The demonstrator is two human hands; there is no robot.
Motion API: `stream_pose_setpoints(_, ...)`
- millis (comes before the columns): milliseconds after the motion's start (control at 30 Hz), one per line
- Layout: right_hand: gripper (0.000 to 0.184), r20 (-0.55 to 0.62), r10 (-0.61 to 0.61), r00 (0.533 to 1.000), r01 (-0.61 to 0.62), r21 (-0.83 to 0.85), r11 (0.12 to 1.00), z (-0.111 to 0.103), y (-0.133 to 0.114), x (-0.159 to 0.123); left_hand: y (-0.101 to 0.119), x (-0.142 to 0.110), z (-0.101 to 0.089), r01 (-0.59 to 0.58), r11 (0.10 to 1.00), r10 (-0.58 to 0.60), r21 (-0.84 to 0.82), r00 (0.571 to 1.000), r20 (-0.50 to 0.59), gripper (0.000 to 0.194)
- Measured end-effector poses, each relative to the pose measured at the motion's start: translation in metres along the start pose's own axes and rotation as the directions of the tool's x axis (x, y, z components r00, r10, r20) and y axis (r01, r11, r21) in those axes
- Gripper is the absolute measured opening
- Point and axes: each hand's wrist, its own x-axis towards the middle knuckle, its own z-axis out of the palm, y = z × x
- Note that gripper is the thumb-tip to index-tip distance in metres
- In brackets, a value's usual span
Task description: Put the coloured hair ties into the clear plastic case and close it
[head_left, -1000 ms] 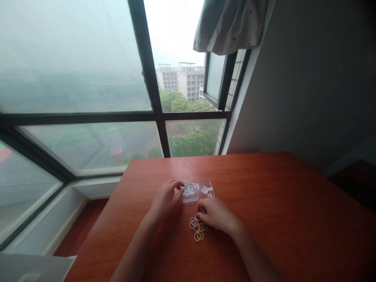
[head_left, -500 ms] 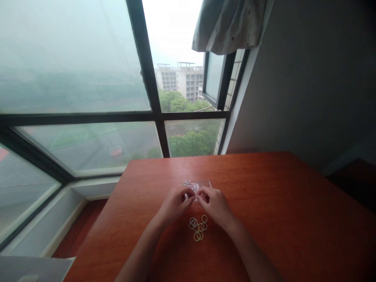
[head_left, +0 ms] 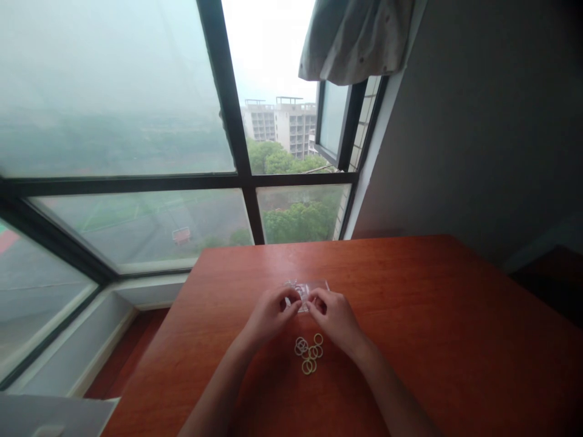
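My left hand (head_left: 277,311) and my right hand (head_left: 331,309) are close together over the table, fingertips almost meeting. Between and just beyond them lies a clear plastic bag (head_left: 314,285), with some small pale items showing at its left part. Both hands are closed in a pinch at the bag's near edge; the fingers hide part of it. Closer to me, several thin rings (head_left: 307,366), yellowish and whitish, lie loosely overlapping on the tabletop between my forearms.
The reddish-brown wooden table (head_left: 410,291) reaches to the dark-framed window (head_left: 246,182). A grey curtain (head_left: 355,42) hangs at the upper right beside an open pane. A grey wall (head_left: 478,121) stands to the right.
Both hands stay in nearly the same place, with only slight finger movement at the bag. The whole view shifts slightly. The rings lie as before.
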Motion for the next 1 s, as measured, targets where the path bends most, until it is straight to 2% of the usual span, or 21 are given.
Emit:
stream_pose_setpoints(167, 0.007, 0.007, -0.009, 1.0, 0.008, 0.007, 1.0, 0.0, -0.002, 0.001, 0.001, 0.0, 0.002, -0.008, 1.0, 0.008, 0.018, 1.0, 0.022, 0.01)
stream_pose_setpoints(467, 0.008, 0.094, 0.015, 0.995, -0.015, -0.001, 1.0, -0.003, -0.001, 0.0, -0.012, -0.001, -0.026, 0.068, 0.972, -0.063, 0.226, 0.998, -0.03, 0.011)
stream_pose_setpoints(733, 0.007, 0.205, 0.036, 0.978, -0.024, -0.06, 0.998, -0.004, 0.0, -0.002, -0.012, -0.003, -0.021, 0.06, 0.955, -0.06, 0.289, 0.998, -0.006, 0.013)
stream_pose_setpoints(867, 0.007, 0.283, 0.065, 0.957, -0.043, -0.083, 0.996, -0.005, -0.001, -0.005, -0.013, -0.003, -0.023, 0.059, 0.958, -0.051, 0.282, 0.998, -0.037, 0.014)
stream_pose_setpoints(1000, 0.007, 0.405, 0.058, 0.913, -0.038, -0.058, 0.998, -0.005, -0.002, -0.009, -0.012, -0.003, -0.023, 0.059, 0.959, -0.05, 0.279, 0.998, -0.037, 0.014)
